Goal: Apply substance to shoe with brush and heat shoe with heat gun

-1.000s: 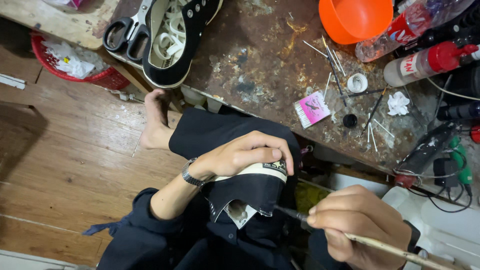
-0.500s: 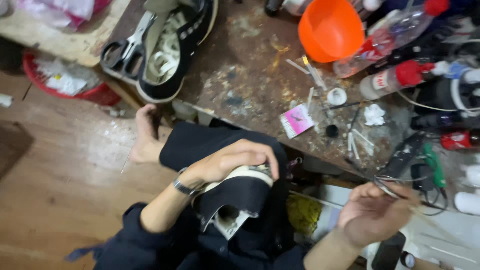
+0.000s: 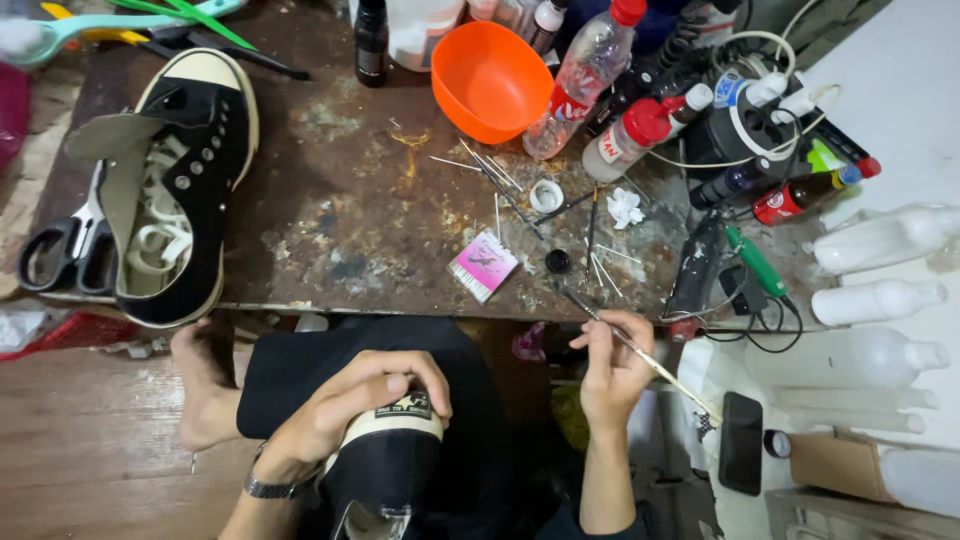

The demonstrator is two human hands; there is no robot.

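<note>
Reaching up from my lap, my right hand (image 3: 612, 368) has carried the thin brush (image 3: 640, 352) away from the black sneaker (image 3: 385, 462) to the edge of the table (image 3: 340, 215), its tip now close to the small dark cap (image 3: 558, 262); I cannot quite tell whether the bristles touch it. A second ago the brush lay against the shoe's rubber edge, so I judge this a pause to reload. My fingers pinch the brush handle, and my left hand (image 3: 355, 400) is clamped over the sneaker's heel, holding it on my knee as before. Around the cap lie scattered sticks, a pink card (image 3: 484, 265) and a white lid (image 3: 546, 195), crowding the approach. The other sneaker (image 3: 185, 190) rests on the table's left, well apart, beside scissors (image 3: 62, 250); an orange bowl (image 3: 490, 80) sits farther back.
</note>
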